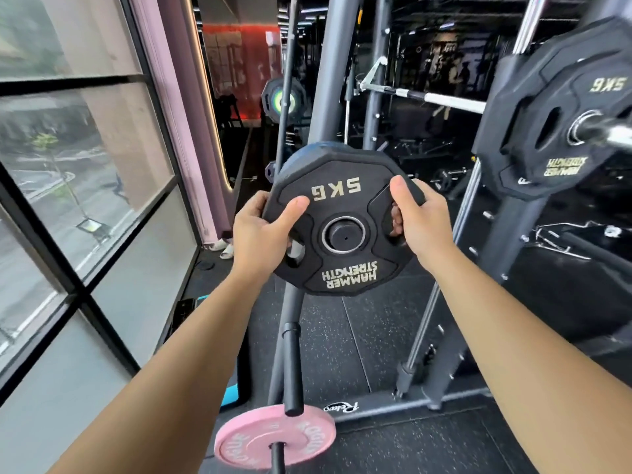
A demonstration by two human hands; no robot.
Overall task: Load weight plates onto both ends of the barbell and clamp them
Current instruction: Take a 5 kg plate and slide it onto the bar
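Both hands hold a black 5 kg weight plate (337, 191) upright between them, its lettered face towards the person. The left hand (261, 230) grips the plate's left edge, thumb flat on the face and fingers curled behind into a grip slot. The right hand (419, 217) grips the opposite edge, thumb on the face and fingertips showing through the slot there. A black round end (344, 235) fills the plate's centre hole, midway between the hands. Above and beyond the right hand, a second black plate (554, 111) sits on a chrome bar sleeve (612, 131). Below the hands lies a pink plate (273, 436).
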